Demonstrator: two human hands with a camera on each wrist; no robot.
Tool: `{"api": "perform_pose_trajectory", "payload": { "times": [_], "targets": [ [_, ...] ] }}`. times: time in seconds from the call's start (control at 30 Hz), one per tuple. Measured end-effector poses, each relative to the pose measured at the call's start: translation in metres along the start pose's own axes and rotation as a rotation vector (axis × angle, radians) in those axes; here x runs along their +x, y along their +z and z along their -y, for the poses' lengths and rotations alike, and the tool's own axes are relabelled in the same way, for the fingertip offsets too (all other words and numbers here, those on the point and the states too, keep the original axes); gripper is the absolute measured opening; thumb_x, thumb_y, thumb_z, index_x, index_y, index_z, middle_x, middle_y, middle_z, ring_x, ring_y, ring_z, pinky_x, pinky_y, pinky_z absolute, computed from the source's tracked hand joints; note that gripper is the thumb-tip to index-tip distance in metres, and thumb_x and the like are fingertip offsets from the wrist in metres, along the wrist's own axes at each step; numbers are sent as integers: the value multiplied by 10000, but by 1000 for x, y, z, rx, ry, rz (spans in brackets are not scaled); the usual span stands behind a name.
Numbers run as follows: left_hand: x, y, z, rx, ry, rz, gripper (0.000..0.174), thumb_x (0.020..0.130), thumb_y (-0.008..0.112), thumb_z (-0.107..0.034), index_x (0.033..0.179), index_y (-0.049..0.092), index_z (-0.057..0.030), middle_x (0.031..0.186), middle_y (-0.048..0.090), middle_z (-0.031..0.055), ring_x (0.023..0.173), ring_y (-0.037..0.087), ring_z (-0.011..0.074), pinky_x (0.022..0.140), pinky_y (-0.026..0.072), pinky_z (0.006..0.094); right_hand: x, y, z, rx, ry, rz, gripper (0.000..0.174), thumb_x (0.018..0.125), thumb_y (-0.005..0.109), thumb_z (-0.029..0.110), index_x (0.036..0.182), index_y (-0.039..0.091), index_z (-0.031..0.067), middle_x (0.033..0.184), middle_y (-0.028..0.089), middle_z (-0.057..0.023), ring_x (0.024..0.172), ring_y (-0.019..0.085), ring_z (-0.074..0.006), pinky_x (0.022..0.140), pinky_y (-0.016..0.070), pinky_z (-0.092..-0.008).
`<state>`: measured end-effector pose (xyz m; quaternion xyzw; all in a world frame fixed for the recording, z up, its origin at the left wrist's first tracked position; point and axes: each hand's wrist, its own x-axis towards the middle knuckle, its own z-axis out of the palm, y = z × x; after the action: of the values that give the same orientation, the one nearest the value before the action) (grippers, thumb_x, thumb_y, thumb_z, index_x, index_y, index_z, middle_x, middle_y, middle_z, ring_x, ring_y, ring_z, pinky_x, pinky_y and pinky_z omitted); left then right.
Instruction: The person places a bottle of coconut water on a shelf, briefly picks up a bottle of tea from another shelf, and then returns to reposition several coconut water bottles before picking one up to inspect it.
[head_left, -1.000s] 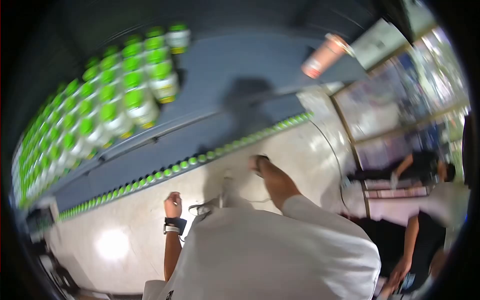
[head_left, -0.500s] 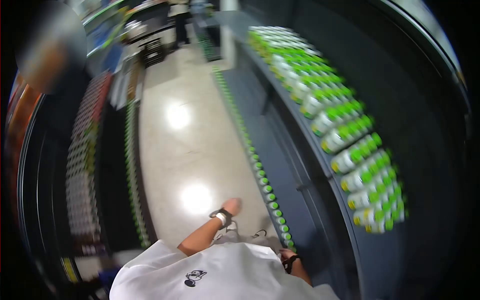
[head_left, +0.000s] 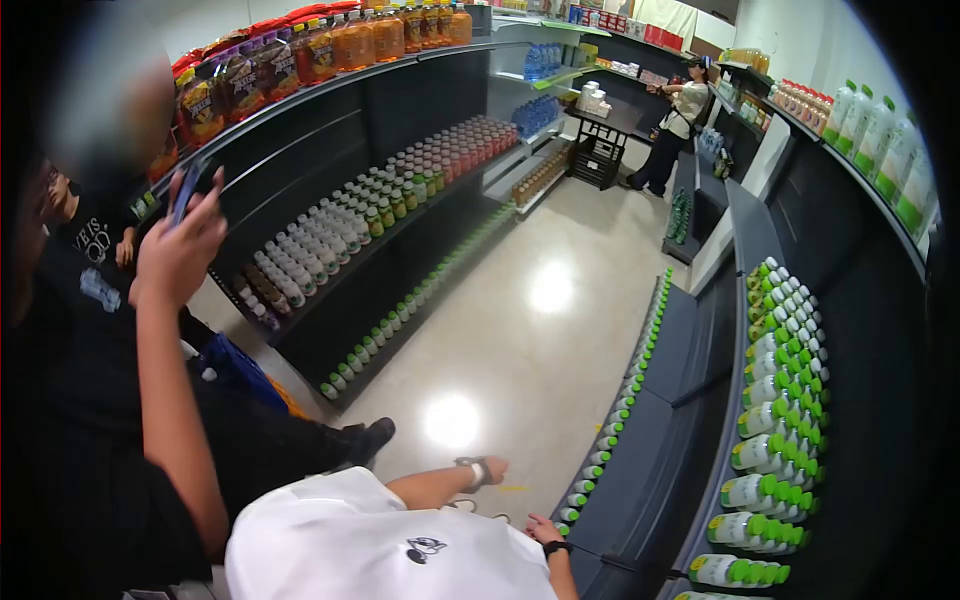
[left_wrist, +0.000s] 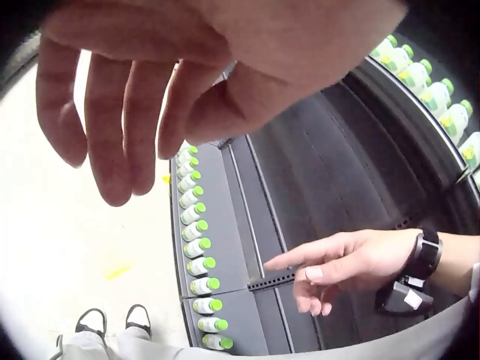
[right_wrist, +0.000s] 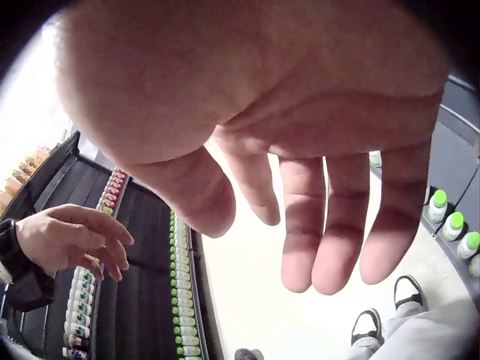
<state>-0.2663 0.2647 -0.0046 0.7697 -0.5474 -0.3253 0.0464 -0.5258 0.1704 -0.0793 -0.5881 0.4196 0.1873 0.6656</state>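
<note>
My left hand (head_left: 495, 470) hangs over the pale floor with its fingers loose and nothing in them. In the left wrist view the same hand (left_wrist: 180, 82) fills the top, fingers pointing down. My right hand (head_left: 543, 528) is beside the lower shelf (head_left: 625, 470) on the right, also holding nothing. Its fingers spread loosely in the right wrist view, where the hand (right_wrist: 300, 150) covers much of the frame. Closest to it stands a row of white green-capped bottles (head_left: 590, 473) along that shelf's front edge. More such bottles (head_left: 765, 455) fill the shelf above.
At left, a person in black raises a phone (head_left: 190, 190); their shoe (head_left: 375, 437) reaches into the aisle. Shelving opposite carries drink bottles (head_left: 345, 225) and orange jugs (head_left: 385, 38). Farther down the aisle (head_left: 520, 330), another person (head_left: 680, 115) stands near a black table (head_left: 605, 120).
My view has swung from the shelf to look along the aisle, then lifted toward its far end. The person with the phone has come into view at left. Both my hands stay without objects.
</note>
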Motion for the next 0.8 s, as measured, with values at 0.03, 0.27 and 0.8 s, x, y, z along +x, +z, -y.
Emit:
{"api": "perform_pose_trajectory", "payload": {
  "times": [0.03, 0.27, 0.8],
  "targets": [
    [5, 3, 0, -23, -86, 39, 218, 719, 537, -150, 845, 658, -19, 857, 650, 213, 819, 635, 361, 730, 509, 453, 9, -7, -9, -60, -21, 3, 497, 858, 564, 145, 1315, 417, 15, 827, 625, -84, 707, 589, -144, 658, 482, -266],
    [-21, 14, -11, -72, -122, 137, 281, 744, 513, -152, 969, 638, -39, 981, 637, 195, 944, 605, 351, 820, 478, 429, 22, -10, -4, -237, -131, 53, 429, 841, 542, 279, 1191, 555, 32, 971, 649, -125, 870, 603, -201, 737, 472, -323],
    [-23, 75, 84, -328, -521, 211, 303, 722, 552, -218, 972, 666, -90, 960, 658, 157, 902, 624, 320, 782, 480, 418, 71, -11, 100, -629, -206, 202, 374, 781, 594, 297, 1014, 641, 8, 892, 656, -127, 795, 610, -226, 711, 473, -339]
  ]
}}
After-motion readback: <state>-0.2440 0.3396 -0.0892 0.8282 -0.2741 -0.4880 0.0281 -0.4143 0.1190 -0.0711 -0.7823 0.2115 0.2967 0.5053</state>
